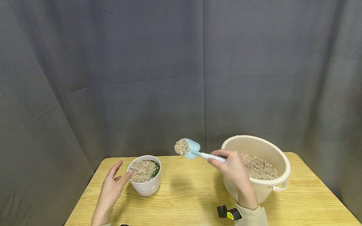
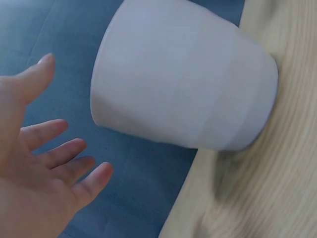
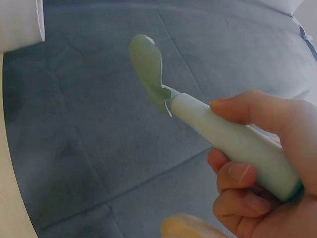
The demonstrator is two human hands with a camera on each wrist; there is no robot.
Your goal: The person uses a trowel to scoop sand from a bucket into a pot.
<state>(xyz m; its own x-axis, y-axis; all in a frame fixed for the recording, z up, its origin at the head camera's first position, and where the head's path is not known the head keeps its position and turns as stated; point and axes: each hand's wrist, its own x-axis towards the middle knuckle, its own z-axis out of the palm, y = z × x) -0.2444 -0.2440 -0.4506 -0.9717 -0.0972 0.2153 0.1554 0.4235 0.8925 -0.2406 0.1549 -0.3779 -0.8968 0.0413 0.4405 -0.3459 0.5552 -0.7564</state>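
Note:
My right hand (image 1: 233, 166) grips the white handle of a small light-blue trowel (image 1: 194, 147), held in the air left of the bucket. Gravel (image 1: 182, 147) fills the front of its blade. In the right wrist view the trowel (image 3: 148, 69) shows from the side, fingers curled round the handle. My left hand (image 1: 111, 188) is beside a white pot (image 1: 145, 187), fingers spread and holding nothing. The left wrist view shows the pot (image 2: 183, 74) apart from the fingers. Inside the pot, pebbly gravel (image 1: 142, 171) covers most of a dark green surface.
A large cream bucket (image 1: 282, 157) with gravel (image 1: 258, 168) in it stands on the right of the wooden table (image 1: 183, 201). A white handle piece (image 1: 280, 187) sticks out at its side. Grey curtains (image 1: 152, 78) hang behind and at both sides of the table.

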